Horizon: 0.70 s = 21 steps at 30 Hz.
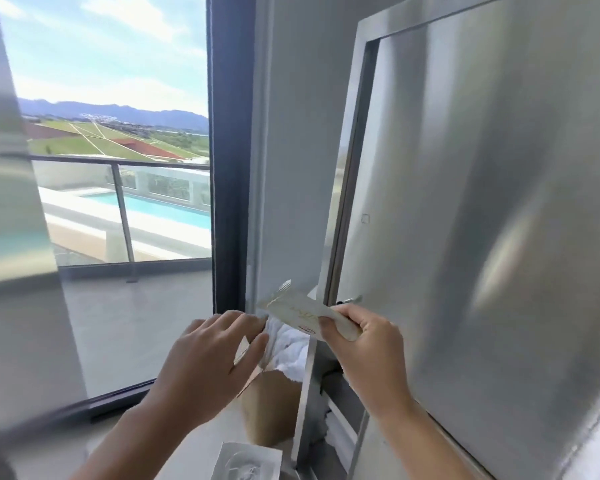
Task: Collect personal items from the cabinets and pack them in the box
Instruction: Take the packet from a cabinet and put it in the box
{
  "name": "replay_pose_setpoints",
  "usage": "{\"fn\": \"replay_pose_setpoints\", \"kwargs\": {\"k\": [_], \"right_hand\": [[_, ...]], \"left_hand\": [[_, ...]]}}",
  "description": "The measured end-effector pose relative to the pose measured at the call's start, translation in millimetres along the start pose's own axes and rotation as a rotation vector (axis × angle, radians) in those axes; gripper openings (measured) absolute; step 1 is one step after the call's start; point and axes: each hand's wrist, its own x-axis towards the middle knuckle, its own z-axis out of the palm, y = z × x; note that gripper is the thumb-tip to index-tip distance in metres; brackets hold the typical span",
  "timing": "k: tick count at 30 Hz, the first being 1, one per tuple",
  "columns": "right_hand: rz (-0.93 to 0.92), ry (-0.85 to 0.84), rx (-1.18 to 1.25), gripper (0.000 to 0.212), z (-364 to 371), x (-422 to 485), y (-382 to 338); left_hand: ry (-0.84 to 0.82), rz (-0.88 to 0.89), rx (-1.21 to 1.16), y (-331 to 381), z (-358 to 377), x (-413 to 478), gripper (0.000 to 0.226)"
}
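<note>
While your right hand (368,344) grips a pale flat packet (300,311) between the thumb and curled fingers, your left hand (215,351) is released, with its fingers straight and close together and nothing in them. The packet sticks out to the left of your right hand, tilted slightly upward, and its far end sits just above your left fingertips. It carries gold lettering and a small red mark, both too blurred to read.

Below and between your two hands stands a brown cardboard box (271,410). White cloth (291,348) bulges at its top, just beyond your left fingertips; you cannot tell whether they touch it. A thin metal edge (305,393) runs down from under the packet, beside the box.

To the right of your right hand, a brushed-metal cabinet door (499,202) fills that whole side. Beside your left forearm, below the box, lies a white embossed square (246,462). Left of your left hand, a window (118,168) looks out on a railing and a pool.
</note>
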Motion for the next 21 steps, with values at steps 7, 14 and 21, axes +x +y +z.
{"fn": "replay_pose_setpoints", "kwargs": {"k": [7, 14, 21], "right_hand": [[-0.014, -0.104, 0.110, 0.008, 97.6, 39.1, 43.3], [0.022, -0.218, 0.218, 0.005, 177.0, 87.4, 95.8], [0.102, -0.324, 0.266, 0.005, 252.9, 117.0, 129.5]], "left_hand": [[-0.076, -0.102, 0.150, -70.0, 49.4, 18.5, 0.049], [-0.098, -0.238, 0.277, -113.6, 89.8, 54.5, 0.047], [-0.195, -0.367, 0.226, -172.0, 135.6, 71.6, 0.055]]}}
